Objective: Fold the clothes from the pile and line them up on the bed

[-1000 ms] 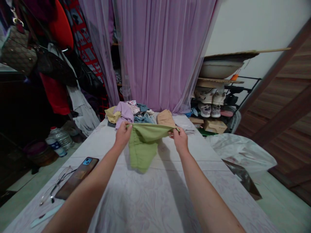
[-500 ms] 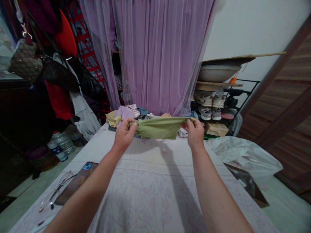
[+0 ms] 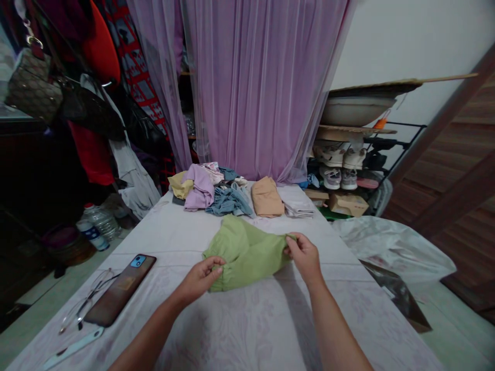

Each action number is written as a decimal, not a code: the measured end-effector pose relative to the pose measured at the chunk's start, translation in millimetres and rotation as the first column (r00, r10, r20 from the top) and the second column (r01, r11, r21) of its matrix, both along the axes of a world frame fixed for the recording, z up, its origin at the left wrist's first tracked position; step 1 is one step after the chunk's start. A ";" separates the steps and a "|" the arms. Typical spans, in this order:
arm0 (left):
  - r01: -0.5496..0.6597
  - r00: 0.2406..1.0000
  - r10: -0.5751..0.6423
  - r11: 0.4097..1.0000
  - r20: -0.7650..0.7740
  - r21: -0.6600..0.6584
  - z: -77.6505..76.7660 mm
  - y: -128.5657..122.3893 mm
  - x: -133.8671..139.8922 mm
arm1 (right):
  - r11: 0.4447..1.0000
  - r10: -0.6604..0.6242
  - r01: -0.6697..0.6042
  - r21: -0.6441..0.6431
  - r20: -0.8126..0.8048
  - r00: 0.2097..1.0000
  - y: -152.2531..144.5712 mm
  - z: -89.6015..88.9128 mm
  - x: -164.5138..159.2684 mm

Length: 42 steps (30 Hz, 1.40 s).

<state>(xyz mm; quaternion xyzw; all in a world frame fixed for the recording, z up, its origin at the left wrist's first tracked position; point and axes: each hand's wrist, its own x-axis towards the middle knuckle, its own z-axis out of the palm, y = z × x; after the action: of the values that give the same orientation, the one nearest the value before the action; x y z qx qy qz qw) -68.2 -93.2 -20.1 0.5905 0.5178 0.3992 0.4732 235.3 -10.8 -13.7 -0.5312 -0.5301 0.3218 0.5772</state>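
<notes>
A small green garment lies spread on the pale patterned tablecloth in the middle of the table. My left hand pinches its near left corner. My right hand grips its right edge. Both hands rest low on the cloth with the garment between them.
A pile of clothes sits at the table's far end: a lilac piece, a blue piece, a folded tan piece and a white one. A phone and glasses lie at left. Shoe rack stands at right.
Both hands have lowered the green garment from being stretched in the air down onto the table, closer to me, where it now lies flat.
</notes>
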 end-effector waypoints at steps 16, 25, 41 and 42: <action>-0.361 0.810 0.294 0.932 -0.507 -0.037 -15.9 48.8 -49.0 | 0.929 0.181 0.102 -0.354 0.680 0.711 81.7 -29.9 -24.4; -0.122 0.644 -0.008 0.986 -0.765 -0.113 10.6 72.8 -25.4 | 0.929 0.252 0.036 -0.368 0.701 0.667 69.0 1.8 -12.2; 0.049 0.924 -0.073 0.996 -0.375 -0.073 8.1 66.7 -17.8 | 0.956 0.286 -0.083 -0.282 0.823 0.491 62.4 1.6 4.3; 0.060 0.930 -0.085 0.995 -0.358 -0.079 9.9 64.6 -17.6 | 0.951 0.307 -0.121 -0.284 0.828 0.469 69.8 0.5 -4.3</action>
<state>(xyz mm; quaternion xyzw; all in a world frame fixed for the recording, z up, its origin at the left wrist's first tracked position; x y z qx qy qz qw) -85.8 -28.6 -10.2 0.6564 0.5866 0.2488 0.4039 230.9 59.0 -13.2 -0.6007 -0.7768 0.1304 0.1370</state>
